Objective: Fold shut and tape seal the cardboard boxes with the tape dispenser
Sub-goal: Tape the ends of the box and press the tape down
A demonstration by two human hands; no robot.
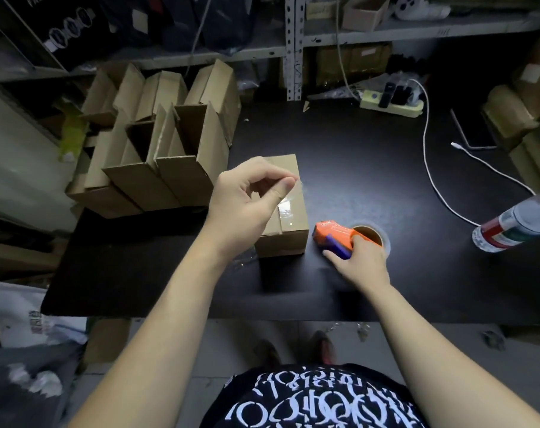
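Now the left hand (pixel 247 202) hovers over the closed box (pixel 288 239). Its thumb and finger pinch a bit of clear tape (pixel 285 208) stuck to the box top. Just right of the box, the right hand (pixel 360 261) grips the orange tape dispenser (pixel 339 237) on the dark bench (pixel 355 156). Past the left hand stand open boxes (pixel 157 149).

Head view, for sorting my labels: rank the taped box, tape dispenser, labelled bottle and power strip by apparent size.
Largest: taped box.
Then labelled bottle and tape dispenser, too alike to split.
Smallest: power strip.
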